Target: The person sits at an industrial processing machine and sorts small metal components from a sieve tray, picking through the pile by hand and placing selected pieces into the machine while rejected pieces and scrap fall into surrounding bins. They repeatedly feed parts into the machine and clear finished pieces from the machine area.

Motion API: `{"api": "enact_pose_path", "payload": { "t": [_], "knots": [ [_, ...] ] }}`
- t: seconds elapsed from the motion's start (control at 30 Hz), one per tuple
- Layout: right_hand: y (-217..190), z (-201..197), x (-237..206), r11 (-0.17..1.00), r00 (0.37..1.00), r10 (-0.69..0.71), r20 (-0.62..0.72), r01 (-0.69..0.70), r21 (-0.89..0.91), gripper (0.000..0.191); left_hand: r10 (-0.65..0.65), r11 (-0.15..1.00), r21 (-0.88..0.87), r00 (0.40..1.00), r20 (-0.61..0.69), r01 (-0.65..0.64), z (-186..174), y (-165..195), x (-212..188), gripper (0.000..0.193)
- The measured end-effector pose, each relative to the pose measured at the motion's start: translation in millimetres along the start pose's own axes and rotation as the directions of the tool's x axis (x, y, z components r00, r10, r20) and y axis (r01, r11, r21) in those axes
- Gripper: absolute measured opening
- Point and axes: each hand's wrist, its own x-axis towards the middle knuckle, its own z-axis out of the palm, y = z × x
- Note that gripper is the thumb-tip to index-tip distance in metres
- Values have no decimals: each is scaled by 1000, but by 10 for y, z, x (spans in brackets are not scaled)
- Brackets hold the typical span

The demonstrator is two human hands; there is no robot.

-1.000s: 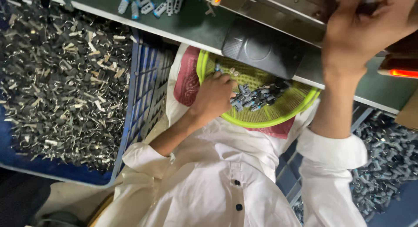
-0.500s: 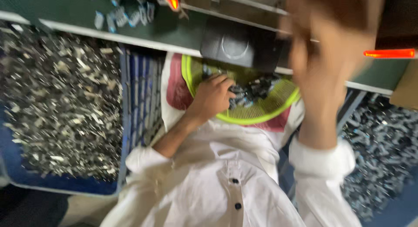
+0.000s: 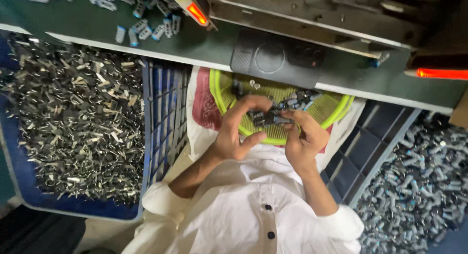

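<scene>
Small dark parts (image 3: 265, 118) are being gathered over a green-rimmed tray (image 3: 336, 110) resting on the lap, between a blue crate of metal clips (image 3: 73, 122) and a crate of blue-tipped parts (image 3: 419, 181). A part could be dropped past the tray rim into either crate, since the cluster is being pinched only at the fingertips. The left hand (image 3: 239, 132) is being held palm-inward, fingers curled half closed over the parts. The right hand (image 3: 304, 139) is being held opposite it, thumb and forefinger closed on one part; both wrists are being kept low above the tray.
</scene>
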Motion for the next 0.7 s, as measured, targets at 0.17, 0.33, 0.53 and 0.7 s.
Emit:
{"api": "enact_pose_path", "payload": {
  "t": [0.17,0.33,0.53,0.7],
  "knots": [
    [-44,45,55,999,998,-33,-59,35,21,20,-166,980,111,986,7,164,61,-66,78,27],
    [-34,83,-34,899,987,158,-15,-138,416,12,-157,984,84,987,-30,159,80,-98,-59,22],
    [139,159,-232,665,950,298,95,-278,693,36,393,841,399,919,16,-366,26,-110,-57,33],
    [314,171,-205,656,941,323,96,-296,694,41,459,596,643,861,220,-481,-16,-129,-31,28]
  ]
}}
